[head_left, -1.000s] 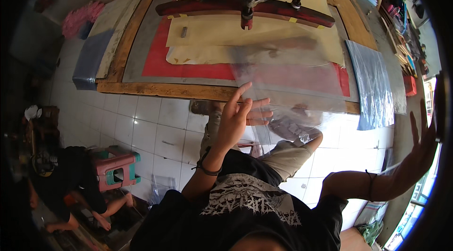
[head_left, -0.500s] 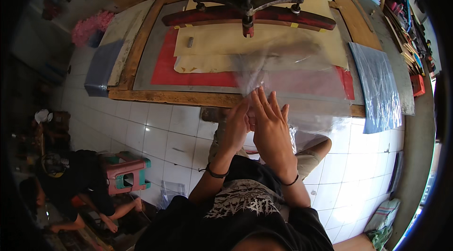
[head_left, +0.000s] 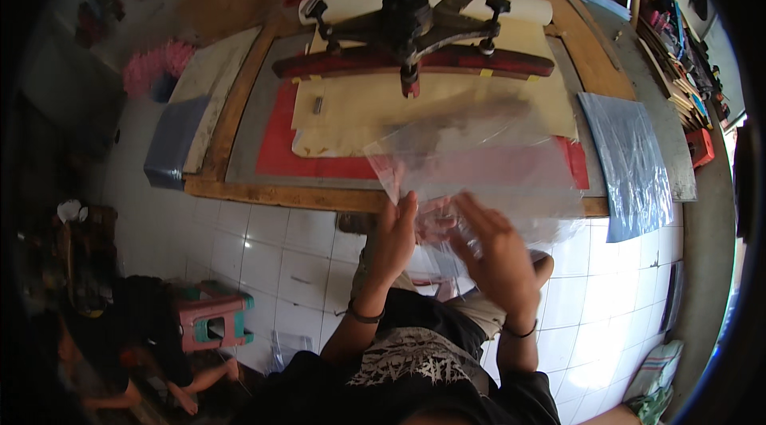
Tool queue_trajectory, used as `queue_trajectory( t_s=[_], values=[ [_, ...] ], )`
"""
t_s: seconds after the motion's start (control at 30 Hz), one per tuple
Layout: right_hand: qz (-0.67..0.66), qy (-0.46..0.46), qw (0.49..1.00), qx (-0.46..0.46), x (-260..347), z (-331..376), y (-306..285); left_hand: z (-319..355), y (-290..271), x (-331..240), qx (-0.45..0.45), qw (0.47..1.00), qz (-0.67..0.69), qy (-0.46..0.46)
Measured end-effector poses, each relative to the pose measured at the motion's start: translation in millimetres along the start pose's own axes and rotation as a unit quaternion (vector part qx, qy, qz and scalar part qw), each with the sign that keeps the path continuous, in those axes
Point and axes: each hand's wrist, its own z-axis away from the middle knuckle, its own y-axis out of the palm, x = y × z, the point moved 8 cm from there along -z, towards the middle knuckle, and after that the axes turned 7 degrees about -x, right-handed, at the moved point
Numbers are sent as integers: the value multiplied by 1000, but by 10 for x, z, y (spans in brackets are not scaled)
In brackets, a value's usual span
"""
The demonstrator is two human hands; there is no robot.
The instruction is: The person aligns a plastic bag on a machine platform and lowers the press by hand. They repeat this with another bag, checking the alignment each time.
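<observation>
A thin clear plastic sheet (head_left: pixel 511 173), loose and wrinkled, spreads over the near edge of the framed table and hangs a little past it. My left hand (head_left: pixel 396 235) grips the sheet's left side, thumb up, the plastic between thumb and fingers. On the other side my right hand (head_left: pixel 503 261) is at the sheet's near edge, its fingers against the plastic and smeared by motion; whether they pinch it I cannot make out. Through the sheet show a red panel (head_left: pixel 275 138) and a cream paper sheet (head_left: pixel 359 94) lying on the table.
Over the table hangs a black metal bracket (head_left: pixel 403 26) carrying a long dark red bar (head_left: pixel 351 63). Stacks of bluish plastic sheets lie at the right (head_left: pixel 630 166) and left (head_left: pixel 171 142). A wooden edge (head_left: pixel 279 195) borders the table. Behind left, a person sits near a red-and-green stool (head_left: pixel 211 317).
My hands, close together before, have parted and come nearer my body. The right hand has moved right and down; the plastic sheet has shifted left and nearer. The whole view has tilted slightly.
</observation>
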Motion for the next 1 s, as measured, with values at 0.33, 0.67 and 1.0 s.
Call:
queue_trajectory(
  t_s=[0.33, 0.67, 1.0],
  values=[
    [124, 154, 968, -154, -1446, -35, -695, -48, 60, -264, -27, 960, -202, 194],
    [170, 154, 951, -208, -1508, -25, -889, -199, 49, -232, -65, 980, -133, 132],
    [131, 171, 957, -195, -1503, -89, -940, -200, -58, -213, -74, 970, -132, 190]
  ],
)
